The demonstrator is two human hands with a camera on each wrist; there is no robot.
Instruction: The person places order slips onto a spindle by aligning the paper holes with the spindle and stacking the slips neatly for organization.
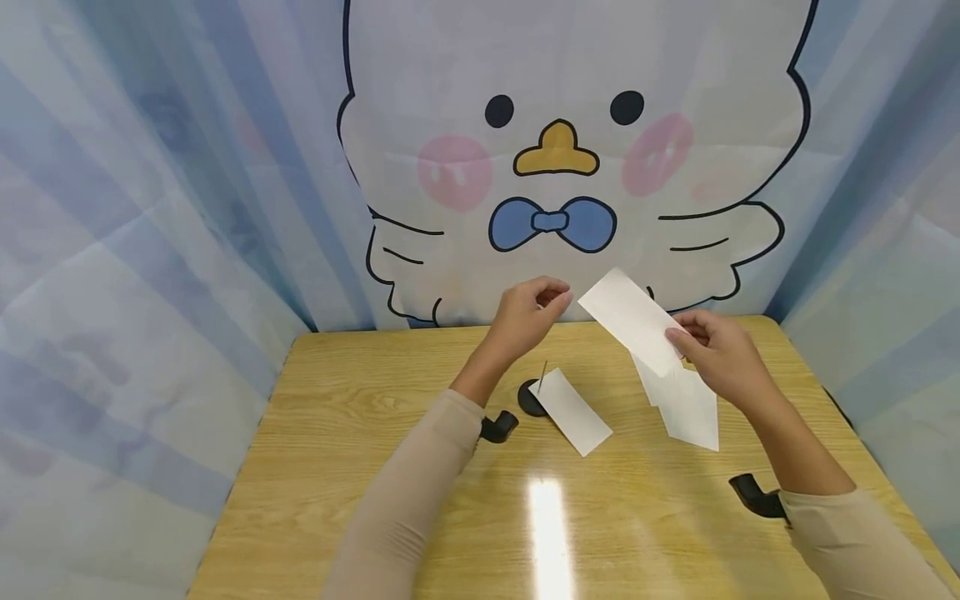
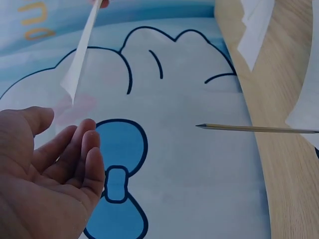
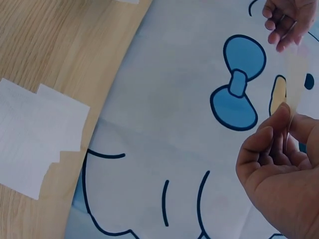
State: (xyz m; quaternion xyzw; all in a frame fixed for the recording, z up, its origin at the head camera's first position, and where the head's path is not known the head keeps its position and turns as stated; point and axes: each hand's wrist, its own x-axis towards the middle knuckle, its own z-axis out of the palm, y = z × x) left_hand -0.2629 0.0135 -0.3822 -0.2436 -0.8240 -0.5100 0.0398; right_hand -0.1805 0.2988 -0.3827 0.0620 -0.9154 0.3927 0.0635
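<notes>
My right hand (image 1: 712, 354) pinches a white slip of paper (image 1: 626, 312) by its near end, thumb against the fingers, and holds it raised and tilted. In the right wrist view the slip (image 3: 297, 74) shows nearly edge-on. My left hand (image 1: 532, 312) is in the air just left of the slip's far end, apart from it. Its fingers (image 2: 92, 159) are loosely bent and hold nothing. Below the hands, a paper spike stands on a round black base (image 1: 529, 403), its thin pointed rod (image 2: 234, 128) upright. Another white slip (image 1: 576, 414) lies partly over the base, its corner at the rod.
Several overlapping white slips (image 1: 688, 408) lie on the wooden table (image 1: 360, 383) under the right hand. Behind the table's far edge hangs a curtain (image 1: 555, 283) with a cartoon bird. A black wrist mount (image 1: 756, 497) sticks out from the right sleeve.
</notes>
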